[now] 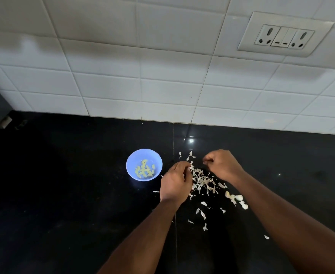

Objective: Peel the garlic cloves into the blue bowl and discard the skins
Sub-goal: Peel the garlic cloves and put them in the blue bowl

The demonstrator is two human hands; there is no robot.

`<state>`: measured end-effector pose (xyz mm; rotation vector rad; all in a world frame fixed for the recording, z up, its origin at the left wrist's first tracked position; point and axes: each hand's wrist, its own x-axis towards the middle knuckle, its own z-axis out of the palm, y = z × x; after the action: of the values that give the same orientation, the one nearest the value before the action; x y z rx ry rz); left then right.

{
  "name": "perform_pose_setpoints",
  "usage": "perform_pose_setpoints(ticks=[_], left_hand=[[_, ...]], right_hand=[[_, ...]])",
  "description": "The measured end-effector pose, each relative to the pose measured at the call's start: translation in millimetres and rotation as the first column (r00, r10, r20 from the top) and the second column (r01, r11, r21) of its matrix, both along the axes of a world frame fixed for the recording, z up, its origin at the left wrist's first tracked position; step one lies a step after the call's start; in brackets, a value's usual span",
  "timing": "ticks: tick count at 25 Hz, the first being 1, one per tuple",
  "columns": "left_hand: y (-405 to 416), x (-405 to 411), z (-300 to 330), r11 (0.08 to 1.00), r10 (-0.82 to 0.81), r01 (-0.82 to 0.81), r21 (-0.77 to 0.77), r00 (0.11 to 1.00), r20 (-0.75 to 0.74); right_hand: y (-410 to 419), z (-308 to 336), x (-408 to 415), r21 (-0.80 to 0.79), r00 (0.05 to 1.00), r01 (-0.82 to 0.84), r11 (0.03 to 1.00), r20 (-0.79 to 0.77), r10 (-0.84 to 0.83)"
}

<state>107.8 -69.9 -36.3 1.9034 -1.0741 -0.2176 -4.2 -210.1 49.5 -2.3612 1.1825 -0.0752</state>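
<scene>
- Both hands hover over the skins: your left hand (175, 181) has its fingers curled at the pile's left edge, your right hand (222, 165) has them curled at its far edge. What either pinches, I cannot tell.
- Skins (202, 179) lie between and just below the hands, spread toward you and to the right.
- Unpeeled pieces (235, 198) seem to lie at the pile's right end, nearer your right hand.
- Bowl (131, 171) with peeled cloves (144, 169) stands left of your left hand, so that hand should drop into it.
</scene>
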Motion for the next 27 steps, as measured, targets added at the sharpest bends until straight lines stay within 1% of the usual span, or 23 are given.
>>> perform_pose_setpoints(ticks=[3,7,8,9,10,11,12,13,14,15,16,17,18,20,21,22,23,24,25,27], left_hand=[[1,1,1,1.0,-0.003,0.003,-0.004,1.0,-0.03],[0,3,0,0.999,-0.032,0.031,-0.009,0.998,-0.049],[1,3,1,0.999,-0.031,0.03,-0.011,0.998,-0.05],[1,4,1,1.0,-0.023,0.023,-0.013,0.998,-0.053],[1,5,0,1.0,-0.019,0.019,-0.016,0.998,-0.058],[0,6,-1,1.0,-0.023,0.023,-0.016,0.998,-0.063],[0,6,-1,0.999,-0.031,0.03,-0.015,0.997,-0.067],[1,5,-1,0.999,-0.033,0.032,-0.01,0.997,-0.07],[1,5,0,0.999,-0.037,0.037,-0.003,0.997,-0.075],[1,5,1,0.999,-0.043,0.043,0.007,0.996,-0.076],[1,6,2,0.999,-0.046,0.047,0.011,0.996,-0.075],[1,6,2,0.998,-0.049,0.051,0.02,0.995,-0.082],[2,7,4,0.998,-0.051,0.056,0.038,0.993,-0.104],[1,9,11,0.995,-0.039,0.057,0.086,0.979,-0.2],[-1,7,14,0.995,-0.039,0.066,0.077,0.951,-0.306],[-3,2,16,0.997,-0.053,0.072,0.025,0.889,-0.456],[-5,-5,22,0.997,-0.075,0.066,-0.036,0.799,-0.597],[-6,-14,29,0.995,-0.098,0.053,-0.086,0.715,-0.693],[-8,-22,38,0.992,-0.115,0.038,-0.119,0.65,-0.751],[-11,-34,48,0.989,-0.118,-0.012,-0.149,0.55,-0.827]], right_hand=[[-3,4,0,-0.06,0.996,0.018,0.998,0.088,-0.012],[-6,8,6,-0.215,0.984,0.067,0.974,0.174,-0.03],[-2,2,6,-0.252,0.988,0.076,0.965,0.152,-0.038],[6,-9,7,-0.272,0.997,0.057,0.961,0.069,-0.04],[14,-22,6,-0.27,0.999,0.015,0.963,-0.046,-0.029],[20,-34,5,-0.244,0.989,-0.021,0.97,-0.145,-0.015],[21,-42,3,-0.223,0.981,-0.035,0.974,-0.193,-0.009],[17,-43,4,-0.207,0.979,-0.025,0.978,-0.204,-0.018],[13,-42,4,-0.168,0.984,0.015,0.986,-0.17,-0.044],[10,-37,2,-0.076,0.993,0.084,0.994,-0.079,-0.09],[12,-32,-1,0.058,0.986,0.158,0.986,0.046,-0.161],[18,-28,-5,0.211,0.951,0.213,0.954,0.179,-0.252],[29,-24,-10,0.35,0.892,0.231,0.908,0.295,-0.341],[54,-20,-15,0.555,0.769,0.184,0.811,0.432,-0.471],[63,-19,-17,0.626,0.708,0.153,0.764,0.47,-0.527],[69,-18,-20,0.686,0.644,0.13,0.716,0.49,-0.587],[74,-17,-21,0.732,0.584,0.11,0.672,0.5,-0.64],[77,-17,-21,0.763,0.532,0.094,0.64,0.505,-0.68],[79,-17,-22,0.781,0.485,0.079,0.619,0.513,-0.708],[79,-17,-21,0.82,0.41,0.044,0.57,0.506,-0.759]])
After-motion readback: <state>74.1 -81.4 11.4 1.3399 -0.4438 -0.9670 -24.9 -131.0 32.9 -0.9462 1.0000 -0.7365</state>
